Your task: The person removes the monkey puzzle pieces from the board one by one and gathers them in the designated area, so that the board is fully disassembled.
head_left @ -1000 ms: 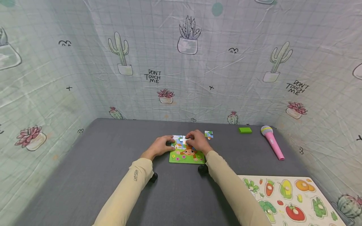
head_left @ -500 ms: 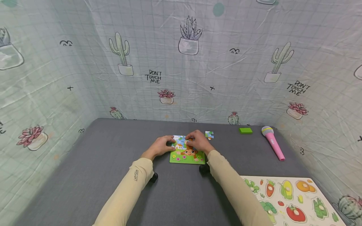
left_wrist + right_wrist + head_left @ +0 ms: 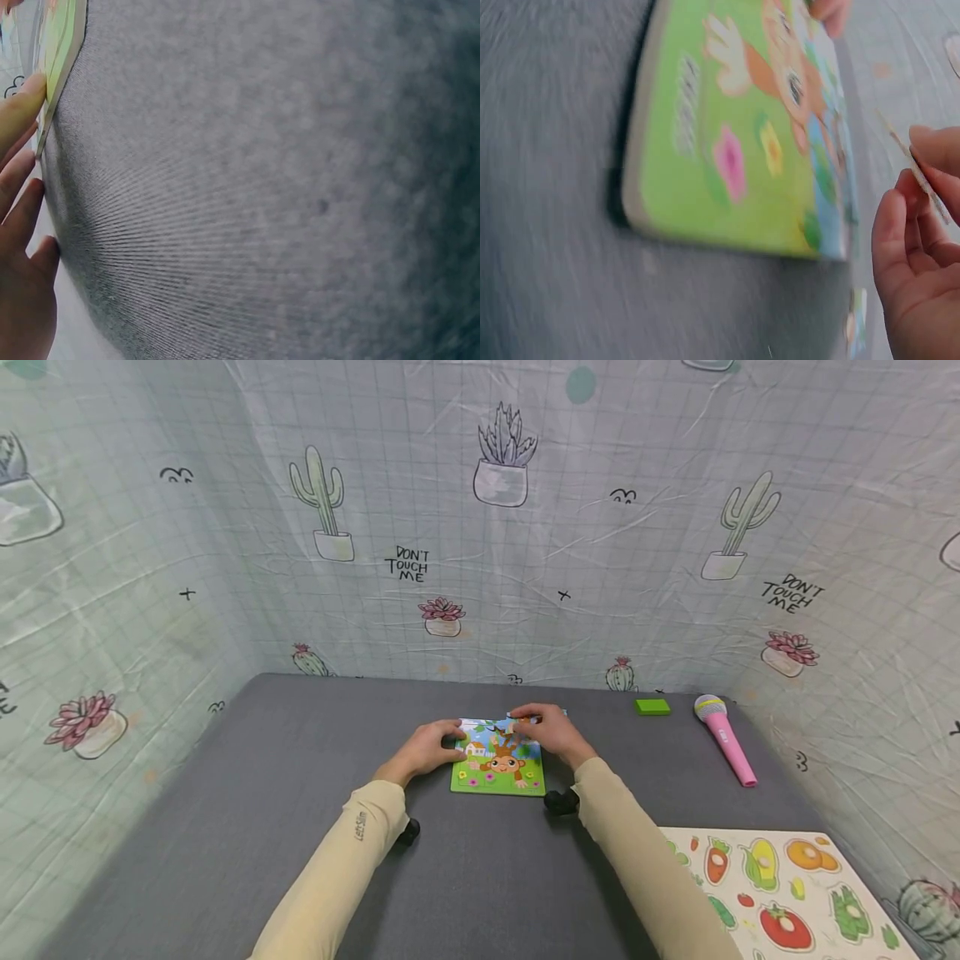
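My right hand (image 3: 551, 732) is over the upper right corner of a jigsaw puzzle (image 3: 498, 768) with a monkey, a house and flowers on green. In the right wrist view, its thumb and finger pinch a thin puzzle piece (image 3: 921, 178), seen edge-on and held off the board. At the puzzle's left edge rests my left hand (image 3: 423, 749), thumb and fingers spread apart along it. The left wrist view shows the left thumb (image 3: 26, 105) on the board's rim. Another loose piece (image 3: 858, 324) lies on the table, mostly behind my right hand in the head view.
A green block (image 3: 652, 707) and a pink toy microphone (image 3: 726, 739) lie at the back right of the grey table (image 3: 337, 718). A vegetable picture board (image 3: 817, 902) covers the front right. Patterned cloth (image 3: 450, 527) walls in the back and sides.
My right hand has moved right from the puzzle's top middle to its upper right corner. The white gap at the top middle now shows printed picture. The left hand has stayed put.
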{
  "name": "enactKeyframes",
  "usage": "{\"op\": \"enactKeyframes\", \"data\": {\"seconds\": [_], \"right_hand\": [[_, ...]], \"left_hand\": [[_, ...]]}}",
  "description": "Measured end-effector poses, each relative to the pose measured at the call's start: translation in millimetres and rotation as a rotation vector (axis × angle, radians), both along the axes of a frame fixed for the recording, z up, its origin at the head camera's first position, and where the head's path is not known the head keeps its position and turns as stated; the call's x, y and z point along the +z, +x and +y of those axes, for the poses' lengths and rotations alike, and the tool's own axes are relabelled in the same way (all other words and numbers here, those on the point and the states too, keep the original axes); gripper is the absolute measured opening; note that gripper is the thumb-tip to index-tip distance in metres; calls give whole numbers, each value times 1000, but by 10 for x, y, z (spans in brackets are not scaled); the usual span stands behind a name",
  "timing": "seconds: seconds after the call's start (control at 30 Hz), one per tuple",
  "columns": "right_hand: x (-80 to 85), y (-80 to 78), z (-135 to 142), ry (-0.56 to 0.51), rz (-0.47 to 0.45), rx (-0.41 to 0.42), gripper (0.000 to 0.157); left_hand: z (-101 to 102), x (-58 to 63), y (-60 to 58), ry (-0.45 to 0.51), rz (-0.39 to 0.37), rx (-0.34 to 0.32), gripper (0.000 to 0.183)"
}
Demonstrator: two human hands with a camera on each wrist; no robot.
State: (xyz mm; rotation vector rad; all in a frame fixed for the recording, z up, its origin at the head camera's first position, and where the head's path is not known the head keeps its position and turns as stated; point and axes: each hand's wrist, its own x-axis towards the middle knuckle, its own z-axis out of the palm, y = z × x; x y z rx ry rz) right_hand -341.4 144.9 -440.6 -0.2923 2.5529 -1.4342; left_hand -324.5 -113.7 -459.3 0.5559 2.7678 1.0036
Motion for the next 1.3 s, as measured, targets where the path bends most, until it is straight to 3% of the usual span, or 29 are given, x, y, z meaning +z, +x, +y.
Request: {"op": "enactKeyframes", "data": {"seconds": [0.27, 0.53, 0.73, 1.03, 1.3], "right_hand": [[17, 3, 352, 43, 33, -96, 33], [11, -34, 756, -47, 45, -160, 33], [-23, -79, 990, 11, 55, -212, 35], [-120, -122, 1099, 95, -18, -288, 33], [-147, -136, 1133, 160, 17, -290, 32]], "left_hand": [[-26, -46, -17, 3, 11, -5, 37], [-61, -58, -14, 12, 12, -9, 38], [-52, -45, -29, 4, 20, -19, 37], [-50, -40, -45, -8, 18, -20, 38], [-22, -33, -39, -13, 26, -28, 37]]}}
